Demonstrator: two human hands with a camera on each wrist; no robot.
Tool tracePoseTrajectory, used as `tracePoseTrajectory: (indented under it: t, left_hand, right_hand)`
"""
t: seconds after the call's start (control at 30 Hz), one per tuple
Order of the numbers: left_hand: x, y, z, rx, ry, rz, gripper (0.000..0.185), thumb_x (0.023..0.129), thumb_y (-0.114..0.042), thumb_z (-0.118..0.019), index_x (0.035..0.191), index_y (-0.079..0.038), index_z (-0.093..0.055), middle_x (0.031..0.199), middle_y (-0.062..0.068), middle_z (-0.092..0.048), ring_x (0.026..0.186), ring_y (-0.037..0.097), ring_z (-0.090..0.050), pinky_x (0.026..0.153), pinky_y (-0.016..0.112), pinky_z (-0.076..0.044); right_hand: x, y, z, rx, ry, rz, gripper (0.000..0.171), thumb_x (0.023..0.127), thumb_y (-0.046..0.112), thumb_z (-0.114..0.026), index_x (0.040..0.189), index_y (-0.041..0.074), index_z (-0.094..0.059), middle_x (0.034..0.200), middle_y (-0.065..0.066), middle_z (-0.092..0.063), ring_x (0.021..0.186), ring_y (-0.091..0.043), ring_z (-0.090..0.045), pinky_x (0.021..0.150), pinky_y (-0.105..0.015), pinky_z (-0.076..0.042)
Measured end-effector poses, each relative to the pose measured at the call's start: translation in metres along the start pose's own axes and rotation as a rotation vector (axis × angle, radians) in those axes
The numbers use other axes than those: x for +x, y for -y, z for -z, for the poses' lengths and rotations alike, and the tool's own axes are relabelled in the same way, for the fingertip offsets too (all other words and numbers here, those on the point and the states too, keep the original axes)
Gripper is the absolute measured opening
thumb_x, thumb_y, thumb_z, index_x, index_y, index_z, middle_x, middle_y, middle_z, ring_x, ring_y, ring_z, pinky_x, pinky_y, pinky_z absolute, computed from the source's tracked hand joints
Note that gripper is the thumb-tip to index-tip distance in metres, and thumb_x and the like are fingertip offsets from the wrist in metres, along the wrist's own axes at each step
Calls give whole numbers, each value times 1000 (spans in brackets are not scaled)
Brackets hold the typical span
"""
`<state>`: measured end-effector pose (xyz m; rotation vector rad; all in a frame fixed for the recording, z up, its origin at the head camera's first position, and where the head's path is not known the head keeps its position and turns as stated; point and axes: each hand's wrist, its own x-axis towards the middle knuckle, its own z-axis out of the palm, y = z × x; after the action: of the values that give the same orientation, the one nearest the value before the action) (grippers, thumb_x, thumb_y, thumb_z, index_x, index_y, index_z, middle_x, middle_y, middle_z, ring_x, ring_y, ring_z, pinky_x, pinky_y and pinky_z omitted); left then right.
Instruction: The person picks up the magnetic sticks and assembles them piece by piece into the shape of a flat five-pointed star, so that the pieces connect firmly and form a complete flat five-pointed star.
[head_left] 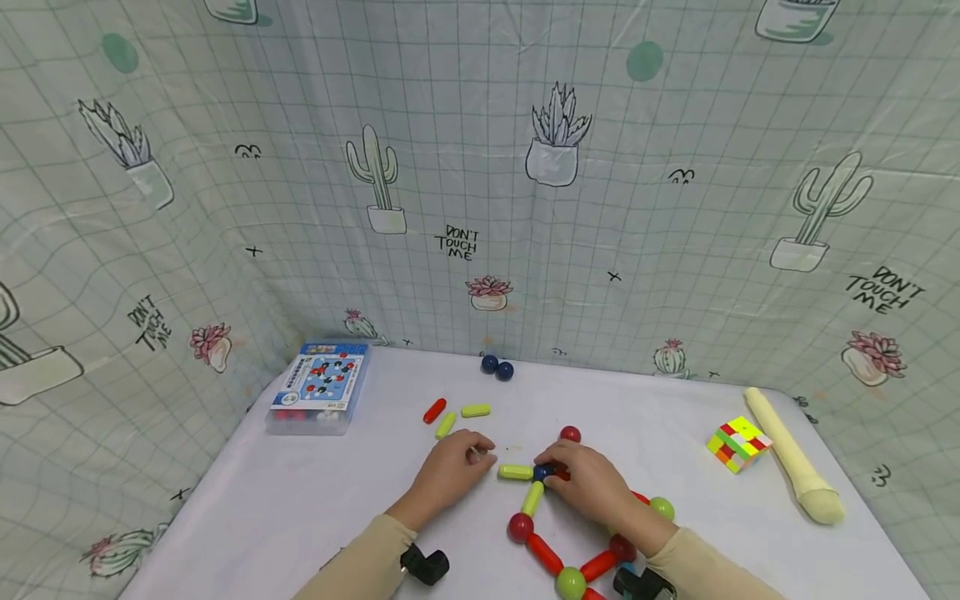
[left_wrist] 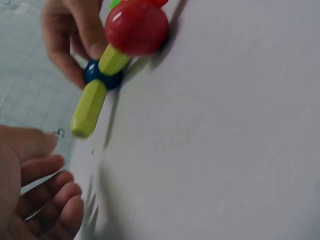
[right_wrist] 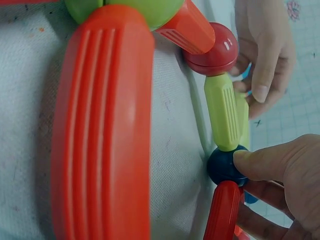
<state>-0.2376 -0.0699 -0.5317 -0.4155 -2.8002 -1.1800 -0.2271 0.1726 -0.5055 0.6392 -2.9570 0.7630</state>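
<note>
Both hands working on a magnet stick-and-ball frame at table center.

Right hand (head_left: 588, 482) pinches the blue ball (head_left: 542, 473); a ribbed yellow-green stick (head_left: 516, 472) points from it toward 9 o'clock, where the left hand (head_left: 452, 468) rests loosely curled, holding nothing.

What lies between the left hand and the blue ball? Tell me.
A yellow-green stick, joined to the blue ball that the right hand grips; the head view shows the left hand beside it.

Blue ball (head_left: 542, 473) joins yellow-green sticks (head_left: 516, 472) and a red stick (right_wrist: 223, 210).
</note>
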Motion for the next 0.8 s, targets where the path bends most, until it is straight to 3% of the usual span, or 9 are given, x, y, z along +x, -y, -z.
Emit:
tracePoseTrajectory:
  t: [0.13, 0.23, 0.37, 0.47, 0.67, 0.8]
  left_hand:
    - [1, 10, 13, 100, -208, 38, 15, 90, -20, -78, 102, -13, -72, 93, -3, -60, 74, 9, -54, 64, 27, -46]
    - [3, 20, 21, 186, -296, 106, 26, 88, -23, -81, 105, -9, -68, 96, 2, -57, 78, 14, -56, 65, 30, -48]
    - [4, 29, 27, 239, -273, 189, 34, 86, -28, -83, 106, -6, -66, 95, 3, -58, 76, 15, -56, 63, 32, -48]
    - [4, 33, 28, 257, -243, 204, 33, 85, -29, -83, 103, -6, -67, 87, 1, -58, 70, 15, -52, 59, 30, -45]
    - [5, 35, 27, 310, -260, 158, 22, 86, -20, -82, 102, -7, -73, 84, 0, -58, 68, 13, -53, 58, 28, -47]
    - [4, 36, 28, 315, -227, 97, 16, 86, -13, -81, 100, -11, -74, 85, 0, -59, 70, 12, -55, 61, 29, -48]
  right_hand:
    - [0, 0, 0, 7, 7, -3, 25, 84, 9, -82, 107, 18, -76, 103, 5, -69, 93, -15, -63, 87, -44, -55]
    - [0, 0, 0, 6, 10, -3, 25, 84, 9, -82, 107, 18, -76, 104, 5, -70, 93, -15, -63, 87, -44, -55]
    - [1, -1, -2, 10, 10, -5, 25, 84, 9, -82, 107, 18, -76, 105, 4, -70, 93, -15, -63, 88, -44, -55]
    - [1, -2, -2, 7, 15, -9, 25, 85, 9, -82, 107, 18, -76, 105, 5, -70, 93, -15, -62, 88, -44, -55]
    - [1, -1, -2, 13, 13, -6, 25, 85, 9, -82, 107, 18, -76, 104, 5, -69, 93, -15, -62, 88, -45, -54]
    - [0, 0, -1, 12, 12, -4, 24, 85, 9, -82, 107, 17, -76, 104, 4, -69, 93, -16, -62, 88, -46, -54]
